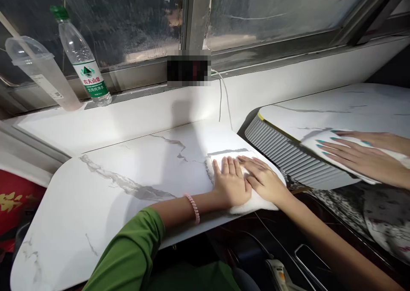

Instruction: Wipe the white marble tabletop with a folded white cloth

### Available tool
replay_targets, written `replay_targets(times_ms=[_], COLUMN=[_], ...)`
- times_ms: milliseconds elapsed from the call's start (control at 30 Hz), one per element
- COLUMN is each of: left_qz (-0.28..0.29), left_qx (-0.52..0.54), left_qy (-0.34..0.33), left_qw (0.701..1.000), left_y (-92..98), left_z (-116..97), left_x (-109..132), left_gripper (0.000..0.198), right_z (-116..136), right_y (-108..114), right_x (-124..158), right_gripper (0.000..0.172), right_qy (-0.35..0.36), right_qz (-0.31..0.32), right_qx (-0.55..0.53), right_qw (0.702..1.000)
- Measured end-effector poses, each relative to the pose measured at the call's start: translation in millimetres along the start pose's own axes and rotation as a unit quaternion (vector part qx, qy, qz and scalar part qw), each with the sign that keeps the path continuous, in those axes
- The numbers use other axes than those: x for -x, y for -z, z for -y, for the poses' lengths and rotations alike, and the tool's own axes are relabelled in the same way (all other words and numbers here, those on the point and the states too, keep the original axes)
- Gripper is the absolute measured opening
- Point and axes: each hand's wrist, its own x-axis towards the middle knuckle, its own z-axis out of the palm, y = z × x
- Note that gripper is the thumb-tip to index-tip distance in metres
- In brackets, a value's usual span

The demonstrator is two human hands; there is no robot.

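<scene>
A white cloth (253, 202) lies on the right end of a white, grey-veined table (105, 214). My left hand (231, 183) rests palm down on it, fingers stretched out and pointing away from me; a pink coiled band (192, 208) circles that wrist. Close beside it, my right hand (264, 181) also presses flat on the cloth, with its fingers extended toward the left. The two hands touch or nearly touch around the thumbs. Both palms cover part of the cloth, and neither hand grips it.
Another person's hands (368, 154) lie on a white cloth (315, 144) on a second marbled table (320, 99) with a ribbed side. A green-capped water bottle (85, 65) and a lidded plastic cup (48, 80) stand on the sill. A phone (310, 261) lies below the table.
</scene>
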Motion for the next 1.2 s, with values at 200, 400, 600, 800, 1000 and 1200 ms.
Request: replay_targets(times_ms=[200,400,600,800,1000,1200], left_qz=[-0.013,0.011,0.007,0.038,0.052,0.044], left_qx=[0.0,0.002,-0.007,-0.013,-0.003,-0.011], left_qy=[0.03,0.05,0.061,0.021,0.007,-0.028], left_qw=[0.999,0.999,0.998,0.999,0.999,0.999], left_y=[-9.0,-7.0,-5.8,7.5,25.1,36.1], left_z=[50.0,107.4,116.7,106.0,81.2,65.0], left_x=[-62.3,-116.3,-115.5,-66.5,4.8,61.5], left_gripper=[0.059,0.056,0.055,0.056,0.056,0.059], right_z=[-23.8,-29.9,-25.2,-0.7,46.1,87.0], right_y=[-18.7,-41.2,-47.4,-42.8,-27.7,-16.7], right_x=[-83.2,-166.4,-175.5,-122.7,-54.2,-2.2], right_gripper=[0.047,0.045,0.049,0.051,0.053,0.054], right_qy=[0.017,-0.038,-0.021,0.015,0.063,0.094], right_qz=[-0.008,-0.019,-0.01,0.008,0.013,-0.004], right_qx=[-0.027,-0.031,-0.009,0.041,0.08,0.097], right_qw=[0.999,0.999,1.0,0.999,0.995,0.991])
